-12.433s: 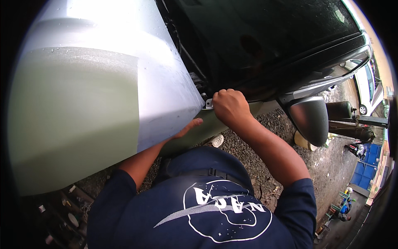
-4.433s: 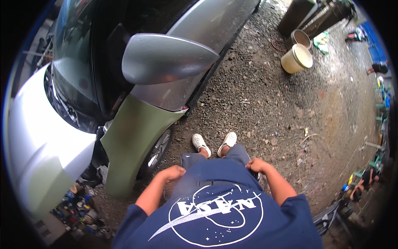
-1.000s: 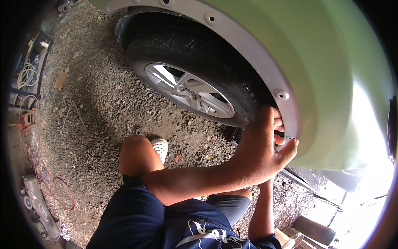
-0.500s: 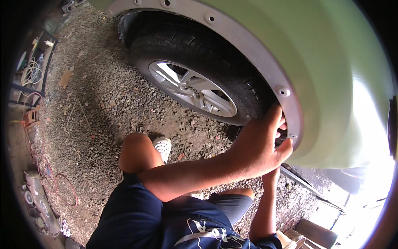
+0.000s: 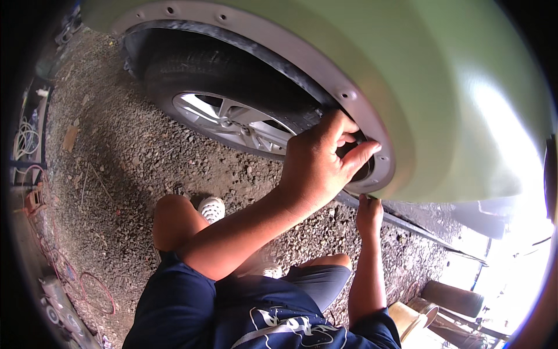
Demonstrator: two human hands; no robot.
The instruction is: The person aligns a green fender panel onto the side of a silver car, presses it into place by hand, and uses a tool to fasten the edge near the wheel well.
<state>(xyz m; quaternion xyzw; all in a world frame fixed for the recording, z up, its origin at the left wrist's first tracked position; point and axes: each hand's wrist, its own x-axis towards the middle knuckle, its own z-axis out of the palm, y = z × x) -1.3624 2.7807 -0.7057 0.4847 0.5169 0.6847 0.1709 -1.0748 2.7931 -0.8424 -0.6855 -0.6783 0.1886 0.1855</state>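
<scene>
I squat beside a car's pale green fender [image 5: 453, 116], whose grey inner lip [image 5: 297, 61] has small holes around the wheel arch. My left hand [image 5: 322, 157] is closed at the lower right curve of that lip, thumb on the lip and fingertips tucked inside the arch. My right hand [image 5: 369, 215] is curled against the fender's bottom edge just below, its fingertips partly hidden. Behind the lip are the black tire [image 5: 221, 75] and silver alloy rim [image 5: 232, 122], resting on gravel.
Along the left edge are a rack with coiled white cable [image 5: 26, 139], a red hose [image 5: 102, 291] and grey cylinders [image 5: 64, 308]. At lower right lie a dark cylinder [image 5: 450, 296] and a cream bucket [image 5: 404, 320]. A long dark strip [image 5: 407, 227] runs below the fender.
Earlier I stood at the hood and beside the mirror; now I squat at the wheel. Over the last second my hands shifted up-left in view, and my right hand came out from behind my left.
</scene>
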